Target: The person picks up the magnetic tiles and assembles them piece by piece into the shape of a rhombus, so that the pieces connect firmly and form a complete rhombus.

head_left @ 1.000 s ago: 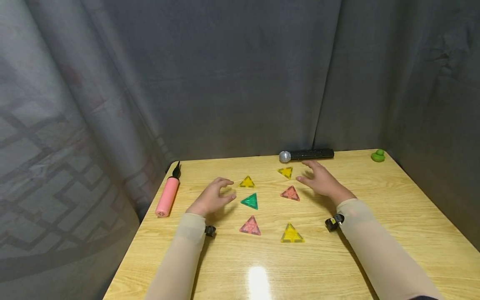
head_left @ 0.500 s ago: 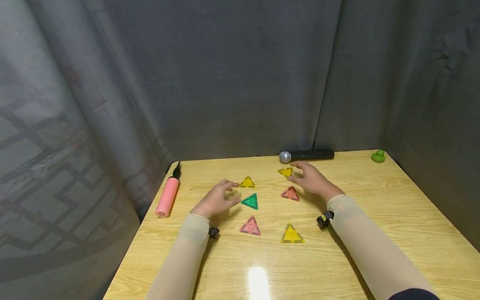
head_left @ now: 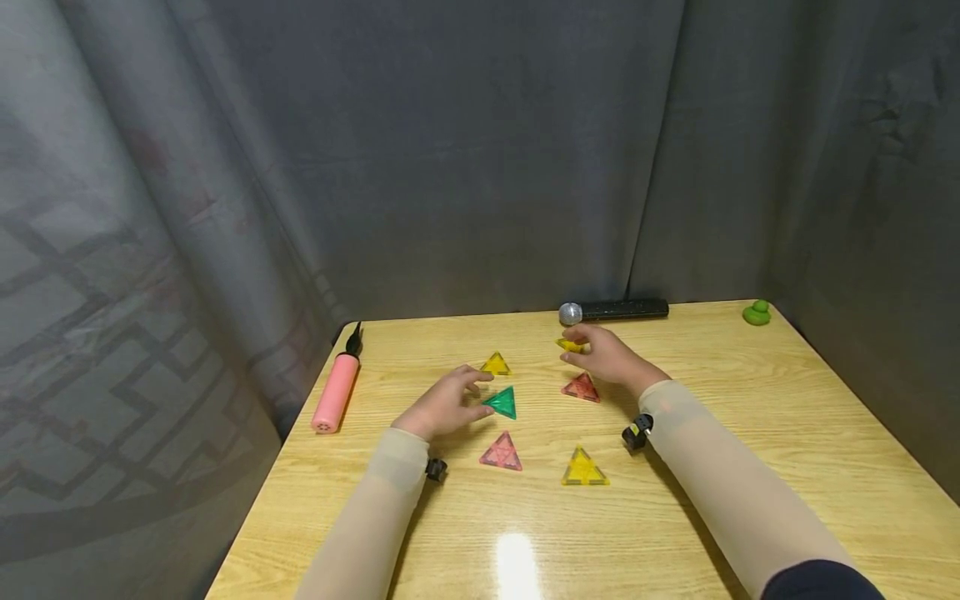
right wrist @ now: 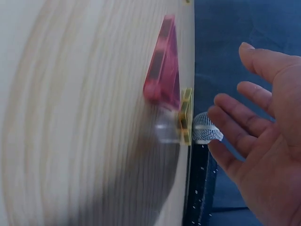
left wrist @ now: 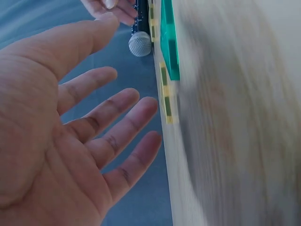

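Observation:
My left hand is held over the table with fingers spread and nothing in its grasp. In the head view its thumb tip overlaps a green triangular tile, and its fingertips come right to a yellow triangular tile behind. The right hand, also relaxed and holding nothing, partly covers another yellow triangular tile. Just below that hand lies a red triangular tile. Nearer the front are a pink triangular tile and a third yellow triangular tile. The left wrist view shows bent, spread fingers.
A black microphone with a silver head lies along the table's back edge. At the left edge is a pink hand pump with a black nozzle. A small green object sits in the back right corner. Grey curtains enclose the table.
Both hands have moved inward over the tiles: the left hand rightward to the green tile, the right hand leftward across the back yellow tile. The tiles stay where they were.

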`<control>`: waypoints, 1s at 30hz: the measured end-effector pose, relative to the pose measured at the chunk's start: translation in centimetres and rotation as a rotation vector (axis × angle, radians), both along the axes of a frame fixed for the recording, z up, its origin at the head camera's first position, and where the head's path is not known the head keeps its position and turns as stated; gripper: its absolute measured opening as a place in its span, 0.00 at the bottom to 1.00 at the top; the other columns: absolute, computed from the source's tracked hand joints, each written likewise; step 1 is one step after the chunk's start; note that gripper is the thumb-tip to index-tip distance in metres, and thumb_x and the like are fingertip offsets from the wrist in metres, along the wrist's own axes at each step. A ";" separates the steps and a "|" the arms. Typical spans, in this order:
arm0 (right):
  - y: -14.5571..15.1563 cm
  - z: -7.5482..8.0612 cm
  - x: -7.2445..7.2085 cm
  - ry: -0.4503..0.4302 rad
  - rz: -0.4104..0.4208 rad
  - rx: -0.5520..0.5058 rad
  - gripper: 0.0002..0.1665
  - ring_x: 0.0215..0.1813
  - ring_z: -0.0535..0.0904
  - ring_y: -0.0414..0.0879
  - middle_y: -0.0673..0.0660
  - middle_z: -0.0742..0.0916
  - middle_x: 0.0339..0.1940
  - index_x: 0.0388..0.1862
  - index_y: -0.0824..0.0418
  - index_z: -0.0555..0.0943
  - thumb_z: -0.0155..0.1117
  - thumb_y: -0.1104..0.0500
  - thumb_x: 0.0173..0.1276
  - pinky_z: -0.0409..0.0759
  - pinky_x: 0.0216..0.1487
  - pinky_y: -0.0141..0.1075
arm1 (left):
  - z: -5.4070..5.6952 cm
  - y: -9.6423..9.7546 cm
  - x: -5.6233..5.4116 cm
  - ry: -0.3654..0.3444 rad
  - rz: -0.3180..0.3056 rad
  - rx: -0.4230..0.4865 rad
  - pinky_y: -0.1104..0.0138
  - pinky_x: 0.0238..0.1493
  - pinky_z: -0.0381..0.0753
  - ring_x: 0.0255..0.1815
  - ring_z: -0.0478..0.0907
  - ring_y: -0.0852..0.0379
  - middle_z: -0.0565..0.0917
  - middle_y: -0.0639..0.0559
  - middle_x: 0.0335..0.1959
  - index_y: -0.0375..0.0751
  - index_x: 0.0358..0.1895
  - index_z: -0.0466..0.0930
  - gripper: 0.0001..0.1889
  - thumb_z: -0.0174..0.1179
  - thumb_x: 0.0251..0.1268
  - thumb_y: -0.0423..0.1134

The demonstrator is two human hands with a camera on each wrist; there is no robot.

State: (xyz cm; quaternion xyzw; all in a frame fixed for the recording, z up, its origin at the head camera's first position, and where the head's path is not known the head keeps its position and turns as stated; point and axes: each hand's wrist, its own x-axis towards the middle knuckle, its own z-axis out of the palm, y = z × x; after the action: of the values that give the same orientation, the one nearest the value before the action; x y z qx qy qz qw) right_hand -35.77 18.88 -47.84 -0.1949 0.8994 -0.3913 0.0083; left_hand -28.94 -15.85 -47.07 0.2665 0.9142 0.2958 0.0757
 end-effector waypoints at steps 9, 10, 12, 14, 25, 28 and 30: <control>-1.4 0.0 -0.7 -0.040 0.037 -0.026 0.27 0.66 0.77 0.61 0.64 0.83 0.64 0.69 0.67 0.77 0.69 0.57 0.76 0.74 0.69 0.57 | -0.3 0.7 0.4 -0.020 -0.064 -0.032 0.56 0.64 0.79 0.66 0.76 0.50 0.75 0.52 0.67 0.45 0.74 0.76 0.30 0.69 0.72 0.48; -1.5 0.0 -0.8 -0.043 0.038 -0.025 0.27 0.66 0.77 0.61 0.64 0.83 0.64 0.69 0.67 0.78 0.69 0.57 0.76 0.73 0.69 0.57 | -0.3 0.8 0.4 -0.015 -0.078 -0.042 0.57 0.66 0.78 0.66 0.76 0.51 0.75 0.53 0.67 0.45 0.73 0.76 0.29 0.69 0.73 0.48; -1.7 0.0 -0.9 -0.046 0.042 -0.021 0.27 0.66 0.77 0.61 0.64 0.83 0.63 0.69 0.68 0.77 0.69 0.57 0.76 0.74 0.69 0.57 | -0.3 1.0 0.4 -0.012 -0.112 -0.057 0.57 0.69 0.76 0.68 0.74 0.51 0.75 0.53 0.68 0.44 0.72 0.78 0.27 0.69 0.73 0.46; -1.9 0.1 -1.0 -0.051 0.048 -0.018 0.27 0.65 0.77 0.61 0.64 0.83 0.63 0.68 0.69 0.78 0.69 0.57 0.77 0.74 0.68 0.57 | -0.3 1.2 0.5 -0.006 -0.151 -0.081 0.57 0.72 0.73 0.71 0.72 0.51 0.75 0.52 0.69 0.44 0.70 0.80 0.25 0.68 0.74 0.45; -3.2 0.5 -0.9 -0.087 0.102 0.002 0.26 0.66 0.76 0.62 0.65 0.82 0.65 0.68 0.69 0.78 0.67 0.57 0.78 0.75 0.68 0.57 | -0.3 0.3 0.3 0.036 -0.111 -0.227 0.59 0.72 0.73 0.72 0.71 0.49 0.75 0.50 0.71 0.43 0.67 0.82 0.23 0.67 0.75 0.47; -3.7 0.6 -0.9 -0.105 0.119 0.010 0.26 0.67 0.76 0.62 0.66 0.81 0.67 0.70 0.69 0.77 0.66 0.58 0.79 0.74 0.68 0.57 | -0.3 -0.3 0.1 0.017 -0.078 -0.212 0.59 0.69 0.76 0.69 0.74 0.50 0.76 0.50 0.70 0.42 0.67 0.83 0.23 0.68 0.74 0.46; -4.1 0.6 -1.0 -0.117 0.129 0.017 0.26 0.67 0.76 0.61 0.66 0.81 0.67 0.70 0.69 0.77 0.66 0.58 0.79 0.74 0.68 0.56 | -0.3 -0.7 0.0 0.010 -0.061 -0.203 0.59 0.67 0.77 0.67 0.75 0.51 0.76 0.50 0.69 0.41 0.66 0.83 0.22 0.68 0.74 0.45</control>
State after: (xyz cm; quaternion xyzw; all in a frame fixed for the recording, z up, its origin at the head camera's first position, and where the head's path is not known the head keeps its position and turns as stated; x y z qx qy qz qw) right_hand -36.76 14.76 -47.23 -0.2289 0.8862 -0.3932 0.0876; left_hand -28.98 -16.50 -47.37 0.2865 0.9313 0.1981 0.1065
